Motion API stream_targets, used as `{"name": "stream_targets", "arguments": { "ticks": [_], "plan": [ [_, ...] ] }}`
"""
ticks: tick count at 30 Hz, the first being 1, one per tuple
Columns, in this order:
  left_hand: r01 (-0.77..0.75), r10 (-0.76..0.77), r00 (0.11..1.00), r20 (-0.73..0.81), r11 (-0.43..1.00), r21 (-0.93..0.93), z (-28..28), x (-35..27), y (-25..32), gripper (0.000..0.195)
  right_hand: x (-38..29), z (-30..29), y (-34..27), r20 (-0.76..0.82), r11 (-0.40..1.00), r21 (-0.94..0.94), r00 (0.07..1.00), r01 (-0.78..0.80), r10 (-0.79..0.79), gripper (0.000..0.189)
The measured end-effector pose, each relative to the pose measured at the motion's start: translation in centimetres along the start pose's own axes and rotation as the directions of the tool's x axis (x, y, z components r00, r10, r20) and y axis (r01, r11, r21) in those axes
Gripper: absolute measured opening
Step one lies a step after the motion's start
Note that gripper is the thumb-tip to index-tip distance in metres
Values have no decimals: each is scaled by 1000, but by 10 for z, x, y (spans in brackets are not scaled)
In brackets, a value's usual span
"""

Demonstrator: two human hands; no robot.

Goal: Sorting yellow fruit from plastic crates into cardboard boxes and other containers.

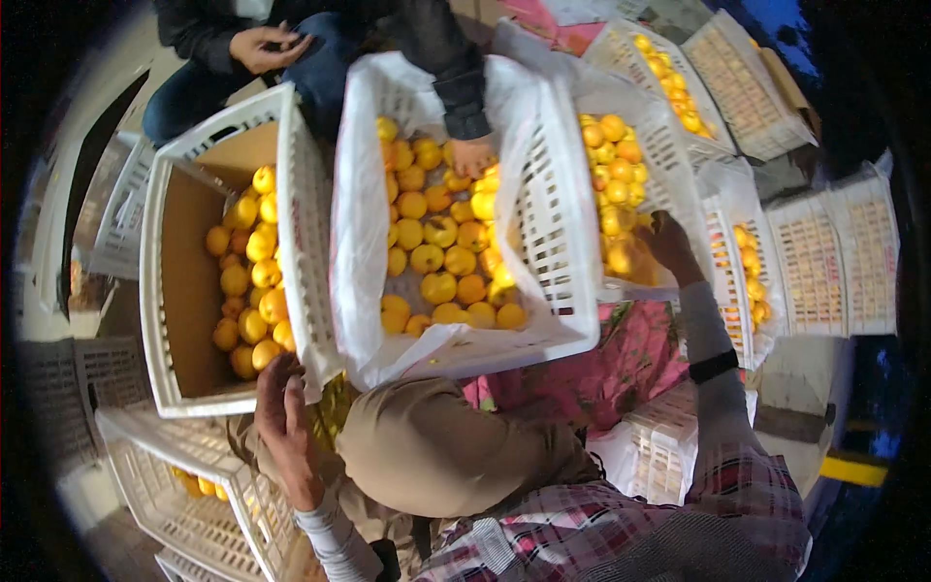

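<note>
My left hand [287,425] is at the near edge of the left white plastic crate [164,291], its thumb and fingers slightly apart with nothing seen in them. That crate has brown cardboard [193,320] inside and a pile of yellow-orange fruits [254,273]. My right hand [665,244] reaches into the right crate, lined with white plastic [665,164], beside its fruits [618,167]. Blur hides whether its bent fingers grip one. Between my hands stands a large lined crate [560,240] of similar fruits [436,233].
Opposite me, a co-worker's hand [473,154] is among the middle crate's fruits; their other hand [269,47] rests near their knee. More crates [829,247] line the right side. A slatted crate [196,502] stands lower left. Pink patterned cloth [582,364] lies below the middle crate.
</note>
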State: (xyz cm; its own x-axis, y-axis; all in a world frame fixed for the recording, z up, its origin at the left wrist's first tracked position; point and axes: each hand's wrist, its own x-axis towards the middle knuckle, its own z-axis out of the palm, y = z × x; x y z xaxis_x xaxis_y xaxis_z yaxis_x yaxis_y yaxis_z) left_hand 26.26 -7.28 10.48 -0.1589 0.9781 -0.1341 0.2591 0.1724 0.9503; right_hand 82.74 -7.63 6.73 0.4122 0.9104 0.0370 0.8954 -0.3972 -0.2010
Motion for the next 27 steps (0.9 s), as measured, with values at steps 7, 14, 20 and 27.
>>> {"name": "stream_targets", "arguments": {
  "ticks": [7,14,20,27],
  "plan": [
    [74,-75,997,-1,994,-83,6,7,-1,29,27,37,-227,374,799,515,757,311,-536,38],
    [88,-88,996,15,996,-11,2,5,-9,27,43,207,-288,683,773,-71,595,631,-423,60],
    [90,-94,993,-74,995,-49,6,9,-20,24,48,327,-248,654,709,-246,653,661,-382,97],
    [54,-49,993,-108,998,42,1,15,-34,24,72,273,-280,755,734,-117,540,669,-372,112]
  ]
}}
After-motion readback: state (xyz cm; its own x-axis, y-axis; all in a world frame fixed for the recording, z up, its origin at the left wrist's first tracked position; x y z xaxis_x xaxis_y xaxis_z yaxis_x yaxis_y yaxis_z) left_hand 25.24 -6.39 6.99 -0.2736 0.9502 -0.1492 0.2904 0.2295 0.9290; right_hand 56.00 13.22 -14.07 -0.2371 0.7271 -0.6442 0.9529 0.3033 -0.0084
